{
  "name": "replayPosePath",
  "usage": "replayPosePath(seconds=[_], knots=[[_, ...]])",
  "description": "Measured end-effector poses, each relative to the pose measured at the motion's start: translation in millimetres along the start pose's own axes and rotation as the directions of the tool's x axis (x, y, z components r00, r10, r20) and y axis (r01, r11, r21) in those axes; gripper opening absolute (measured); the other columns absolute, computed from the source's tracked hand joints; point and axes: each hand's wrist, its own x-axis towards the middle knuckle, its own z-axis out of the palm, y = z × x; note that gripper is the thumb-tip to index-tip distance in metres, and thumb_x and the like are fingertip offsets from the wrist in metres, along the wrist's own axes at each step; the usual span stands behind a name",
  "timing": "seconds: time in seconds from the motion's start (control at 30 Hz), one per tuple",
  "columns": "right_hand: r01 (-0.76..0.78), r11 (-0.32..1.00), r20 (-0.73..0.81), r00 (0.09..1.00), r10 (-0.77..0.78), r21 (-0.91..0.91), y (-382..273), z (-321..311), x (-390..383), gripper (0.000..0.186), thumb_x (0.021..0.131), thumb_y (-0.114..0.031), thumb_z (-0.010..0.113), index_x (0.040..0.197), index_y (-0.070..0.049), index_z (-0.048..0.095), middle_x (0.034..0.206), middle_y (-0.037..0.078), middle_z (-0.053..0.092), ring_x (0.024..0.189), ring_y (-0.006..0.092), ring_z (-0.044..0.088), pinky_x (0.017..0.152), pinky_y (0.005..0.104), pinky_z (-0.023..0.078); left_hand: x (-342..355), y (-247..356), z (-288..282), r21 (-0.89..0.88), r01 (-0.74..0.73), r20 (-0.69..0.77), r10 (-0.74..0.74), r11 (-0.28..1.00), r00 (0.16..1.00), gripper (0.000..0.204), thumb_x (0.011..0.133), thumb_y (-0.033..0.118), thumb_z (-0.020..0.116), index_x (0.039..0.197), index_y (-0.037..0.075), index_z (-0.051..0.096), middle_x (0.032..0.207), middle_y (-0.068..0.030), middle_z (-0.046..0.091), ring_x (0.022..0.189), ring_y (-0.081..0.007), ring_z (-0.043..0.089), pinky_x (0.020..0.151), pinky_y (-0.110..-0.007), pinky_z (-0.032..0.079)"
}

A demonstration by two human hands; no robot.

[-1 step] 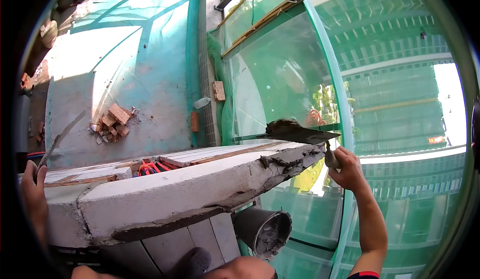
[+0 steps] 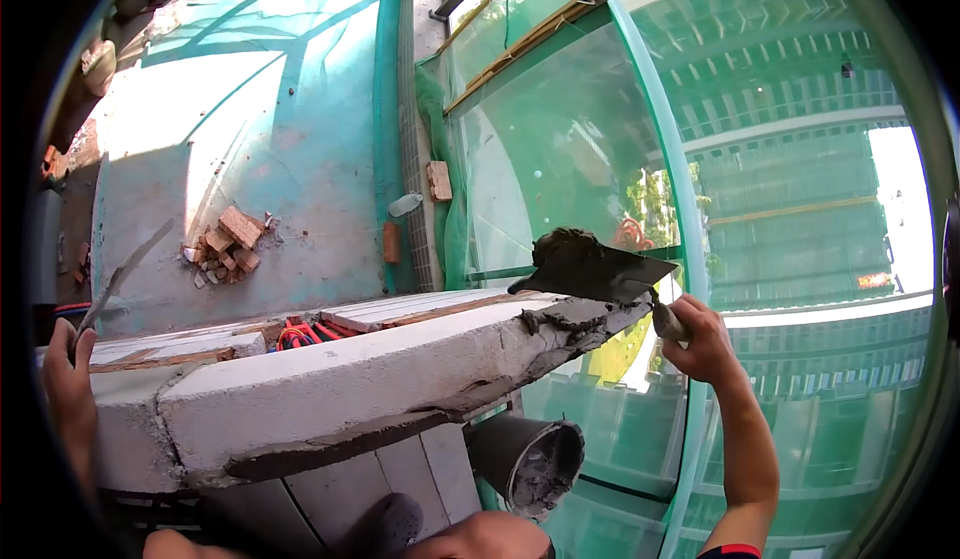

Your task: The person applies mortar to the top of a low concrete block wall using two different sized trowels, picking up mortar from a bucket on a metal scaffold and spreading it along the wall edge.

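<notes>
My right hand [image 2: 705, 342] grips the handle of a trowel [image 2: 610, 275]. A lump of wet grey mortar [image 2: 568, 247] sits on the blade's far left end. The trowel is over the right end of a pale block wall [image 2: 340, 384]; I cannot tell whether it touches. Rough mortar [image 2: 570, 321] covers that end of the wall and its lower edge. At the far left, my left hand [image 2: 70, 369] is closed on a long, thin, mortar-smeared strip [image 2: 122, 277] that slants up and right. Its exact kind is unclear.
A black bucket [image 2: 500, 454] with mortar inside hangs or stands below the wall. Red-handled tools [image 2: 300, 335] lie behind the wall top. Broken bricks [image 2: 228, 247] are piled on the floor far below. Green netting [image 2: 560, 139] spans the right side.
The trowel has tilted so more of its blade face shows, and the mortar end has risen slightly. My right hand has shifted a little right. My left hand looks unmoved.
</notes>
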Motion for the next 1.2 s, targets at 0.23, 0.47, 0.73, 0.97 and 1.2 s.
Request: replayPosePath(seconds=[0.23,0.47,0.73,0.97,1.2], knots=[[-0.119,0.98,0.433,0.901,0.038,0.16,-29,-40,-6,0.032,0.079,-0.032,0.069,0.086,-0.003,0.058,0.062,0.011,0.055,0.055,0.0201,0.053,0.056,0.0331,0.045,1,5,-1,-0.043,0.105,0.042,-0.104,0.993,0.994,0.032,0.093,0.02,0.057,0.077,0.001,0.037,0.065,-0.0121,0.035,0.061,-0.0226,0.033,0.058,-0.034,0.033],[-0.496,0.862,0.649,0.692,0.315,0.11,-37,-16,27,0.047,0.09,-0.05,0.056,0.086,-0.004,0.062,0.063,0.005,0.057,0.056,0.013,0.055,0.055,0.0282,0.047,1,8,2,0.019,0.069,0.019,-0.07,0.997,0.997,0.034,0.093,0.023,0.057,0.077,0.001,0.038,0.065,-0.0132,0.038,0.06,-0.0254,0.037,0.057,-0.036,0.033],[-0.153,0.964,0.358,0.906,0.224,-0.217,-11,4,63,0.053,0.086,-0.055,0.057,0.087,-0.003,0.065,0.073,0.018,0.063,0.074,0.0338,0.062,0.067,0.0397,0.048,1,12,0,0.028,0.081,0.016,-0.082,0.996,0.997,0.035,0.092,0.025,0.058,0.076,0.001,0.039,0.065,-0.0133,0.04,0.06,-0.0255,0.038,0.057,-0.036,0.034],[-0.256,0.922,0.203,0.925,0.321,-0.291,10,-15,47,0.057,0.085,-0.057,0.055,0.081,-0.001,0.06,0.078,0.021,0.062,0.078,0.0395,0.058,0.069,0.0452,0.045,1,5,6,0.063,0.058,0.002,-0.059,0.996,0.998,0.035,0.092,0.024,0.058,0.076,0.0,0.037,0.065,-0.0141,0.038,0.06,-0.0267,0.037,0.057,-0.036,0.033],[-0.353,0.936,0.534,0.794,0.292,0.013,-74,-44,45,0.058,0.085,-0.058,0.057,0.079,-0.001,0.06,0.064,0.014,0.058,0.059,0.0237,0.057,0.06,0.0359,0.045,1,15,-5,0.102,0.065,0.03,-0.068,0.993,0.997,0.036,0.092,0.024,0.058,0.076,0.0,0.036,0.065,-0.0145,0.038,0.06,-0.0279,0.035,0.057,-0.037,0.033]])
